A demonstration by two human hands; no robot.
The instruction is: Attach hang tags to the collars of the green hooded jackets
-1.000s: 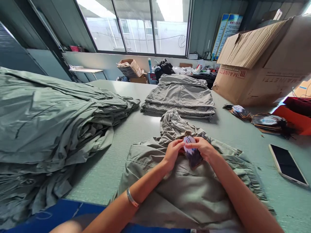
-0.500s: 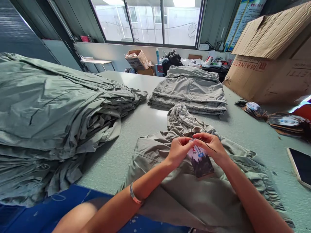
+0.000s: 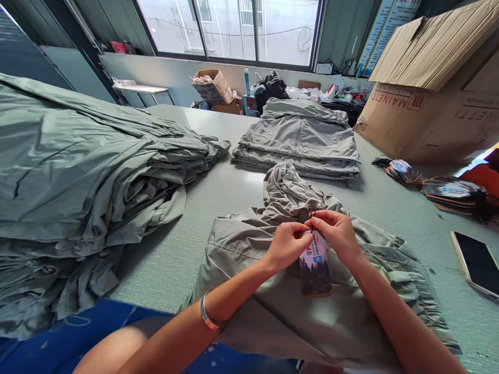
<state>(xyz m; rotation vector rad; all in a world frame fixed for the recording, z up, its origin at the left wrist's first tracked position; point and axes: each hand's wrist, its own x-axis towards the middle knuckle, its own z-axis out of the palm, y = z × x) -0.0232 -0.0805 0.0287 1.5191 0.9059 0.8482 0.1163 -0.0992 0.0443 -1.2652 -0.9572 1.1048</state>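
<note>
A hang tag (image 3: pixel 315 265) is held at the collar of a grey-green jacket (image 3: pixel 273 311), which is spread on the near middle of the table (image 3: pixel 218 197). The step is judged best done with the thin black string (image 3: pixel 312 214) drawn snug and close to the collar, so that the tag hangs flat and the fabric is not puckered. The left hand (image 3: pixel 286 245) is pinched on the tag's top edge, and the right hand (image 3: pixel 338 234) is pinched shut on the string. Both wrists are raised, and the forearms are angled in from the near edge. A folded stack (image 3: pixel 298 140) is seen farther off, and a phone (image 3: pixel 473 262) at the right.
</note>
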